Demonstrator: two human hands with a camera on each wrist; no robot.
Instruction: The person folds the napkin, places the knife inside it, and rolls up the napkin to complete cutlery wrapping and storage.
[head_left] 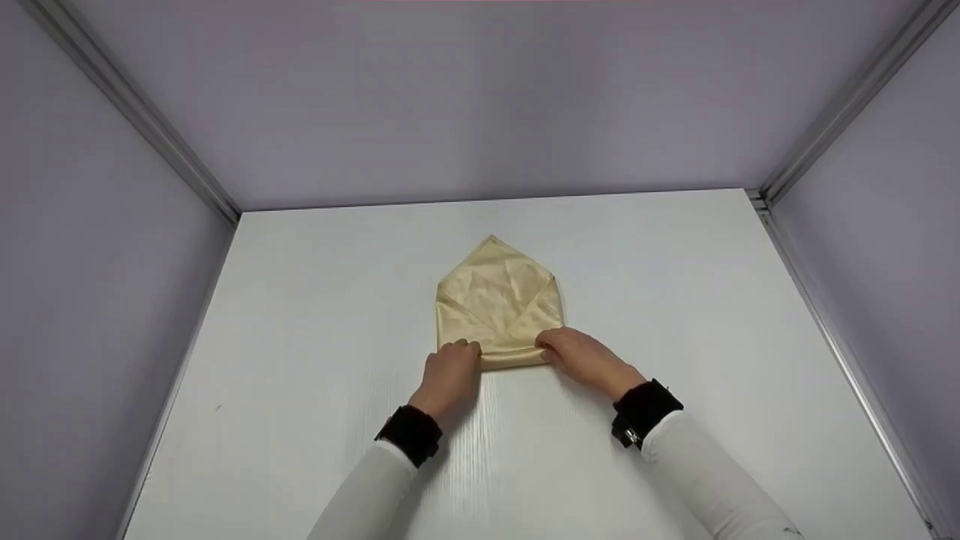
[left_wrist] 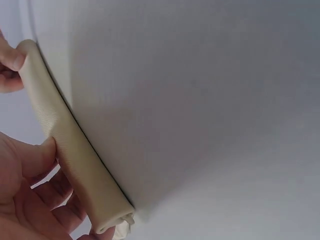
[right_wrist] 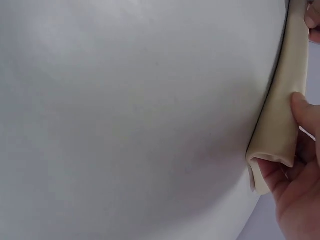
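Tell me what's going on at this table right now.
A person in white sleeves is working a beige cloth napkin on a white table. The napkin lies folded with a point at its far end and its near edge turned into a roll. The left hand grips the roll at its left end and the right hand grips it at its right end. The wrist views show the roll as a soft tube lying on the tabletop, with fingers curled round it.

one folded cloth [head_left: 499, 304], apparently single, two hands [head_left: 448, 373]
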